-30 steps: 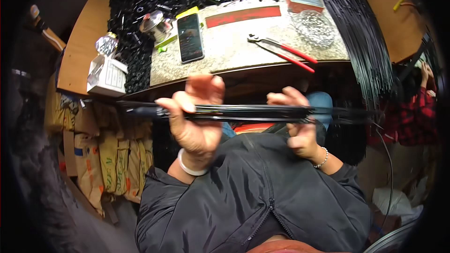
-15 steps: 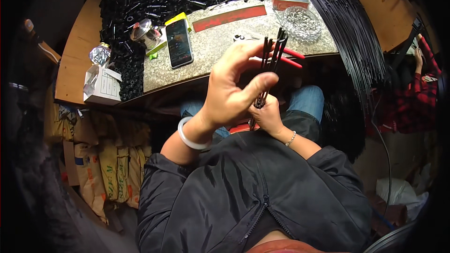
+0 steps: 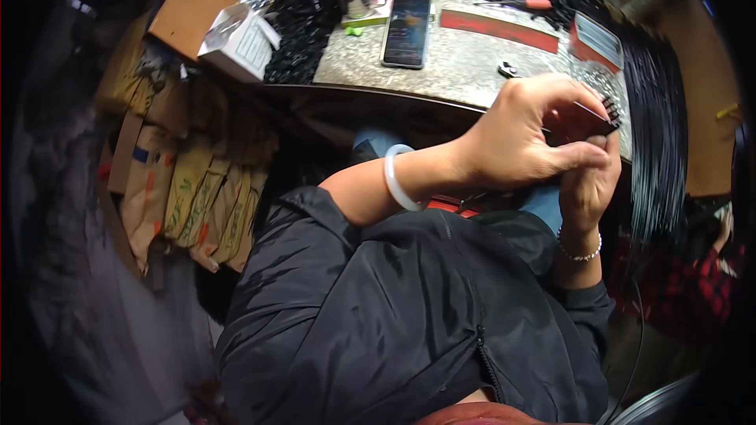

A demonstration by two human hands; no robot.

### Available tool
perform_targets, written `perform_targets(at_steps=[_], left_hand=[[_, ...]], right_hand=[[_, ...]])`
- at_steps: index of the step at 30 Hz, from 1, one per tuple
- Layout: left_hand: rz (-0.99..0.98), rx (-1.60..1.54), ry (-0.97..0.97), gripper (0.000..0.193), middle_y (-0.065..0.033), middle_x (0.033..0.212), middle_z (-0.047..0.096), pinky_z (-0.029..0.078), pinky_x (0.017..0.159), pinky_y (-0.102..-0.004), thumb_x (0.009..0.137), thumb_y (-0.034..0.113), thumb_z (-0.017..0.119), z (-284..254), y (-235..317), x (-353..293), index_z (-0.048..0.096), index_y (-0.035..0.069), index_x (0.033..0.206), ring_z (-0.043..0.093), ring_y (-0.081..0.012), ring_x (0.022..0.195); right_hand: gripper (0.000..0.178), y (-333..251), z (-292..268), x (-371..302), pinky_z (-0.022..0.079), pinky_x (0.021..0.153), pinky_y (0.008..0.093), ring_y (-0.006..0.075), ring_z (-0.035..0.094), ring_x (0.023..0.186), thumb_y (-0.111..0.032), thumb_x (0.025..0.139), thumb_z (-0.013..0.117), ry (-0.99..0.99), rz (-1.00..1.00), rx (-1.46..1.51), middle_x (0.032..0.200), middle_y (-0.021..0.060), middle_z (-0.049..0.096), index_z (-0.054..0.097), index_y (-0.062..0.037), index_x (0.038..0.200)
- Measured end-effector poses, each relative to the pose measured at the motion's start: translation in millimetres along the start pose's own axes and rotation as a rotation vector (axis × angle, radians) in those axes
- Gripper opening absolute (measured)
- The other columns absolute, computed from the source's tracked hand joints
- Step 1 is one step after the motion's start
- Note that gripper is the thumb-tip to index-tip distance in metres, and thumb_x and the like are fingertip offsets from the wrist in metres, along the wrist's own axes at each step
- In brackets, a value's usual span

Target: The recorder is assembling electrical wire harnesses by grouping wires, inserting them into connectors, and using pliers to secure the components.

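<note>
My left hand (image 3: 512, 130), with a white bangle at its wrist, is raised beyond my lap at the right. Its fingers curl to the upper ends of a small bundle of thin black rods (image 3: 612, 114). The left thumb lies lower, close against my right hand (image 3: 589, 185). That hand, with a beaded bracelet, is closed around the bundle from below. Most of the rods' length is hidden behind the hands. Just past my fingers stands a clear glass dish (image 3: 594, 75), partly covered by them.
A phone (image 3: 407, 30), a red-and-black strip (image 3: 500, 30) and an open tin (image 3: 597, 41) lie on the speckled board (image 3: 354, 63). Black parts (image 3: 299, 16) heap behind. Long black rods (image 3: 657, 126) hang over the right edge. A white box (image 3: 240, 43) stands left.
My view has turned, shifting the bench leftward. Both hands have moved to the right with the bundle, and the left fingers have come in to its ends. The red-handled tool is now hidden.
</note>
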State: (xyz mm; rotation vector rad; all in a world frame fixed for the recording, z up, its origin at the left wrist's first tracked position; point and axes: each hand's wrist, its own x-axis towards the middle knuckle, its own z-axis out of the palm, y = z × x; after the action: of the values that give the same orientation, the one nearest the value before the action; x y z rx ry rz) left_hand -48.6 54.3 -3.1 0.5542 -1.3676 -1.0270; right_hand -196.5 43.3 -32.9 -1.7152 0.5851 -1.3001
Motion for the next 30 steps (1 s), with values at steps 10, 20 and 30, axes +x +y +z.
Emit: perform_targets(at_steps=[10, 20, 30], left_hand=[[-0.104, -0.177, -0.012, 0.016, -0.0069, 0.093, 0.067, 0.052, 0.073, -0.0229, 0.083, -0.003, 0.068, -14, 5, -7, 0.066, -0.003, 0.098, 0.064, -0.0098, 0.084], [-0.185, -0.259, -0.018, 0.014, -0.0012, 0.082, 0.065, 0.048, 0.067, -0.0205, 0.08, 0.002, 0.072, -12, 10, -12, 0.064, 0.001, 0.092, 0.059, -0.0048, 0.076], [-0.109, -0.396, -0.129, 0.023, -0.0038, 0.095, 0.058, 0.049, 0.075, -0.0248, 0.08, -0.007, 0.067, -21, 17, -19, 0.055, 0.002, 0.097, 0.057, -0.0083, 0.091]], right_hand=[[0.028, -9, -4, 15, 0.04, 0.097, 0.0332, 0.0183, 0.057, 0.106, -0.024, 0.094, 0.059, -0.046, 0.177, 0.755, 0.112, 0.0122, 0.06, 0.055, -0.0003, 0.109], [0.028, -8, -5, 14, 0.035, 0.1, 0.0368, 0.0206, 0.05, 0.106, -0.028, 0.09, 0.064, -0.085, 0.128, 0.716, 0.108, 0.0115, 0.054, 0.053, -0.0027, 0.098], [0.044, -7, 0, 17, 0.038, 0.091, 0.035, 0.0182, 0.044, 0.096, -0.044, 0.083, 0.069, -0.123, 0.196, 0.629, 0.099, 0.0079, 0.044, 0.045, -0.0073, 0.089]])
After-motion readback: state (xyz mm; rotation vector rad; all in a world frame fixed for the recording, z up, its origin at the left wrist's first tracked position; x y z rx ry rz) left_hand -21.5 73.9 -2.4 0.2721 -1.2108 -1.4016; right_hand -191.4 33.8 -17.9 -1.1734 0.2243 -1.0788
